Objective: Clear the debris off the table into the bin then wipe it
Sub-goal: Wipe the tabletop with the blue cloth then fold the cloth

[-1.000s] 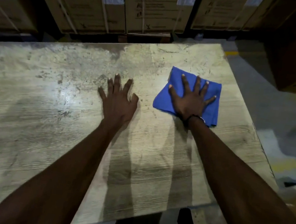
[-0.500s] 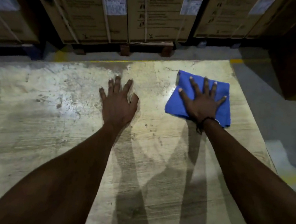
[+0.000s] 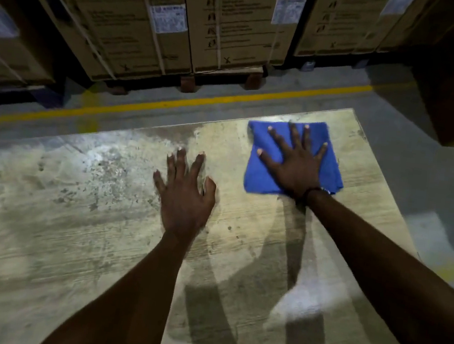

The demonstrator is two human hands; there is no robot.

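Your two forearms reach out over the worn wooden counter (image 3: 38, 233), shadows under them. Left hand (image 3: 185, 198) lies flat on the bare counter, fingers (image 3: 180, 163) straight and spread, grasping nothing. Right hand (image 3: 296, 163) sits just right of the left hand and a bit farther out, palm pressed flat on a folded blue cloth (image 3: 260, 173), fingers splayed and released, not pinching it. Cloth lies near the counter's far right corner. Speckled grime on the counter left of the left hand. Past the counter: grey floor with a yellow line (image 3: 171, 104), then strapped cardboard boxes (image 3: 130, 23) on pallets.
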